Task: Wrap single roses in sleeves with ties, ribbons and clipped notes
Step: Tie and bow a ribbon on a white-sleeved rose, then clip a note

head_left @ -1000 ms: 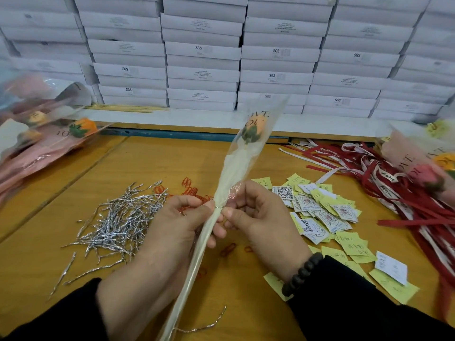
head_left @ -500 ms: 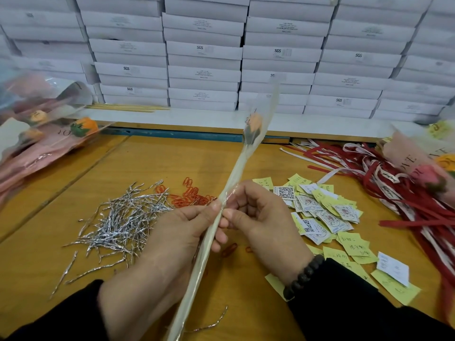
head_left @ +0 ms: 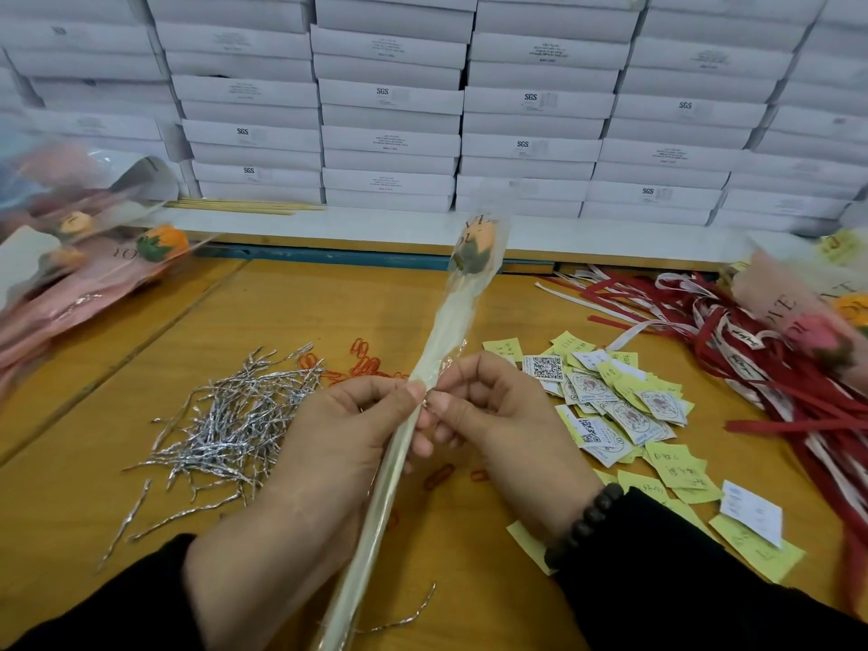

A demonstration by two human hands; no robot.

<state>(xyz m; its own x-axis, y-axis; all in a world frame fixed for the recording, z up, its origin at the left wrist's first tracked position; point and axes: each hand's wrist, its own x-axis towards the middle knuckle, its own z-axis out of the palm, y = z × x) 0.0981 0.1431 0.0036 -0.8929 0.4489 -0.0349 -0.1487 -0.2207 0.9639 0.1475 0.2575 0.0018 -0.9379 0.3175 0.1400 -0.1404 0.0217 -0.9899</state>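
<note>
A single peach rose (head_left: 476, 244) sits in a clear sleeve (head_left: 451, 321) gathered tight round its stem, pointing up and away from me. My left hand (head_left: 329, 444) grips the sleeved stem at mid-length. My right hand (head_left: 498, 415) pinches something small against the sleeve just beside the left thumb; what it pinches is too small to tell. A pile of silver twist ties (head_left: 230, 415) lies left of my hands, orange paper clips (head_left: 366, 366) behind them. Yellow and white notes (head_left: 624, 406) lie to the right, red and white ribbons (head_left: 770, 368) further right.
Wrapped roses in pink sleeves are heaped at the left (head_left: 94, 260) and at the far right (head_left: 808, 312). White boxes (head_left: 390, 105) are stacked along the back. One loose tie (head_left: 404, 617) lies near the stem's lower end. Thin wooden sticks (head_left: 244, 206) rest on the back ledge.
The sleeved rose has turned in my hands, so its sleeve top has narrowed and its head has shifted slightly. Both hands stay at the same place on the stem.
</note>
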